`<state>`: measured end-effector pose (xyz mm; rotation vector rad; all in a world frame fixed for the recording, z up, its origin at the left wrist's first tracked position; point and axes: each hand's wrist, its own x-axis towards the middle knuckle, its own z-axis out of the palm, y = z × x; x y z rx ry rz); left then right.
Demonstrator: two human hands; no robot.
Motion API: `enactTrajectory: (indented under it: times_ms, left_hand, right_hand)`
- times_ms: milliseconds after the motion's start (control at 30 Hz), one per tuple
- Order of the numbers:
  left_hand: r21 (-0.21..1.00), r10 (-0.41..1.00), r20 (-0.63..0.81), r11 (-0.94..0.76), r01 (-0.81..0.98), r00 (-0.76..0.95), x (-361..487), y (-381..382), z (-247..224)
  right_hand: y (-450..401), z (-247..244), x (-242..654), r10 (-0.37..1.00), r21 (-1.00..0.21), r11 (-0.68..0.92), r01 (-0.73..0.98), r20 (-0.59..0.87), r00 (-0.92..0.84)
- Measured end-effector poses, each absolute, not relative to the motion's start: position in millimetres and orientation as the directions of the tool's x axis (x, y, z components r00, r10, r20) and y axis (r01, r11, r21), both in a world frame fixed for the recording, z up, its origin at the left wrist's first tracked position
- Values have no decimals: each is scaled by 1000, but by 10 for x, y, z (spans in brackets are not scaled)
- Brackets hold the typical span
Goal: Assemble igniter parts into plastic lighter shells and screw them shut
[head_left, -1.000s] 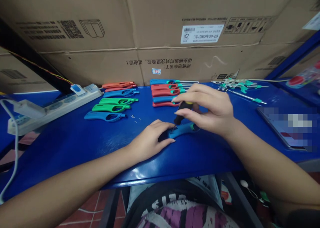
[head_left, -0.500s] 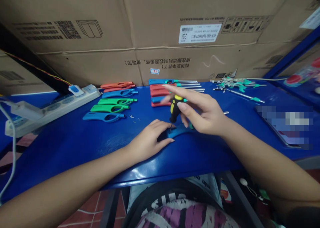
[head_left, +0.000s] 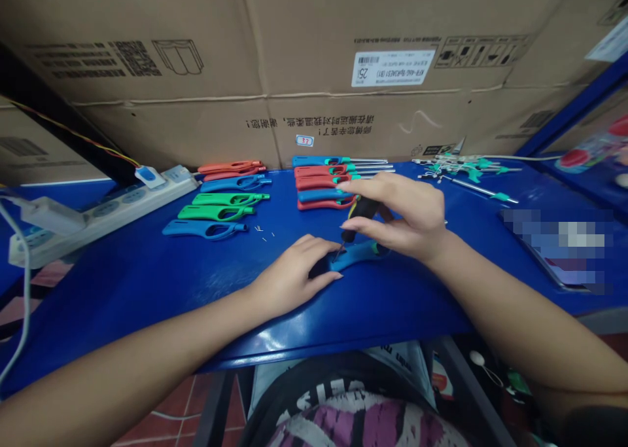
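Note:
My left hand (head_left: 299,273) pinches the near end of a blue lighter (head_left: 360,254) and holds it down on the blue table. In my right hand (head_left: 405,218) is a black and yellow screwdriver (head_left: 349,232), gripped by its handle. The screwdriver leans, and its tip meets the lighter's body close to my left fingertips. A few tiny screws (head_left: 259,229) lie on the table beyond my left hand. Behind my hands are several lighters with metal tubes, among them a red lighter (head_left: 314,182). My right fingers hide part of the screwdriver handle.
Empty lighter shells, such as a green shell (head_left: 216,211), form a row at left beside a white power strip (head_left: 112,205). At right lie lighter inner parts (head_left: 471,169) and a phone-like device (head_left: 549,247). A cardboard box (head_left: 304,74) stands along the back.
My right fingers have closed round the screwdriver handle, which now tilts more to the right. My left hand and the blue lighter have stayed in place.

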<state>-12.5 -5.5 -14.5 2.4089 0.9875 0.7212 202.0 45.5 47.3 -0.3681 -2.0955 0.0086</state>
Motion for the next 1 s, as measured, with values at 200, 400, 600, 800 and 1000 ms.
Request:
enactTrajectory:
  times_ms: [200,400,600,800,1000]
  left_hand:
    - [562,732,300,-654,506,612,-121,-56,-139]
    - [577,744,299,-639,508,597,-111,-63,-116]
    - [570,741,306,-646,508,598,-114,-64,-128]
    - [571,738,303,-647,506,603,-115,-66,-134]
    - [574,736,322,-652,496,595,-121,-68,-148]
  right_hand:
    - [401,504,1985,386,-297,922,249,769,-510]
    - [386,486,2001,249,-99,941,323,850,-464]
    - [370,491,1959,265,-172,957,235,851,-453]
    - [338,469,1924,309,-221,946,238,838,-449]
    - [382,471,1936,255,-137,949,283,862,-438]
